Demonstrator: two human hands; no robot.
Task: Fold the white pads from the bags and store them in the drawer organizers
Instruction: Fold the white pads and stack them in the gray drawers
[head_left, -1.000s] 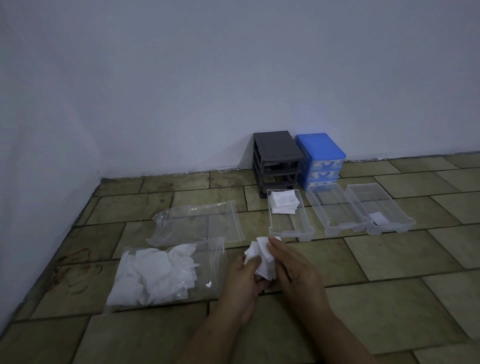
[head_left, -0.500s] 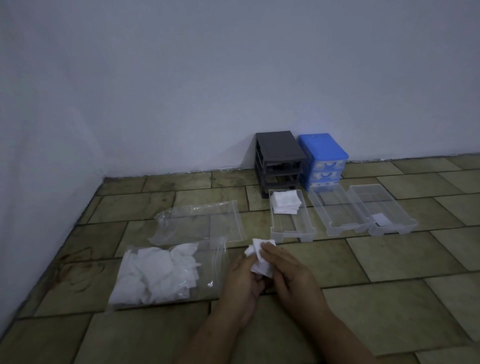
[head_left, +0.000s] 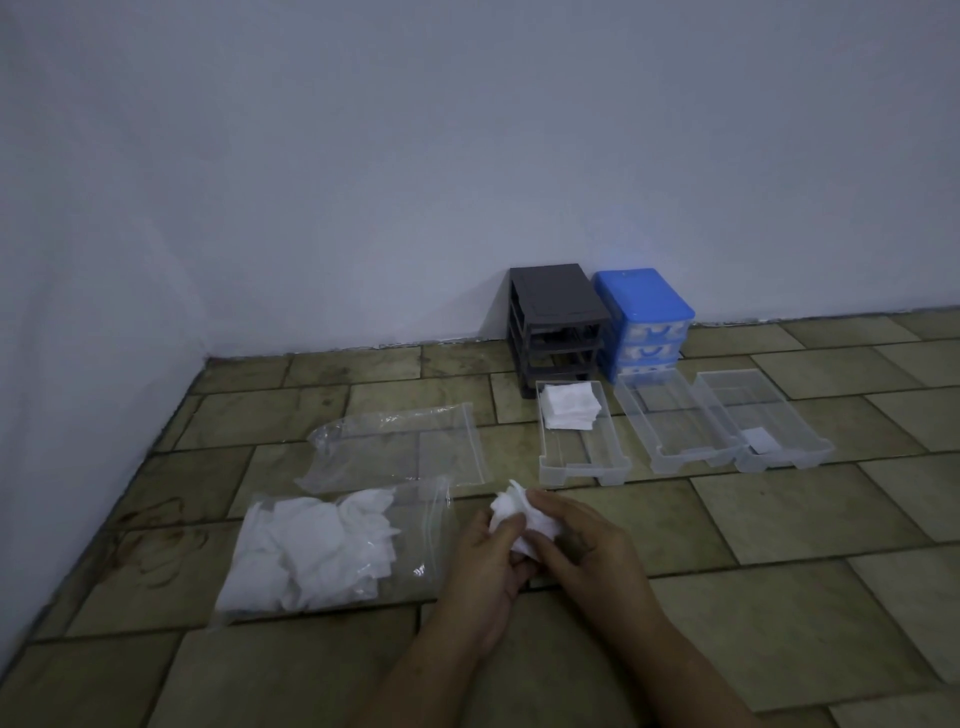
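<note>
Hands are held close together low in the middle, above the tiled floor (head_left: 779, 613). A crumpled white pad (head_left: 519, 519) is gripped between them: the left hand (head_left: 488, 577) has its thumb and fingers curled around the pad's lower left part, and the right hand (head_left: 582, 551) pinches its right side with the thumb laid over the top edge. The pad is kept off the floor, just in front of the nearest tray.

Just left of the hands a clear bag (head_left: 426, 540) is laid flat, filled with a loose pile of white pads (head_left: 311, 551). Behind it a second clear bag (head_left: 400, 441) is seen, flat and see-through, with no pads visible inside.

Beyond the hands three clear drawer trays are lined up side by side. In the left tray (head_left: 582, 462) a stack of folded pads (head_left: 570, 405) is placed at the far end. The middle tray (head_left: 675, 421) is set touching or nearly touching the right tray (head_left: 779, 415), in which a small flat white piece (head_left: 759, 440) is seen near the front.

Against the wall (head_left: 467, 156) behind the trays a dark grey drawer frame (head_left: 556, 312) is stood with open slots, and a blue drawer unit (head_left: 644, 306) is set right beside it with its drawers in
</note>
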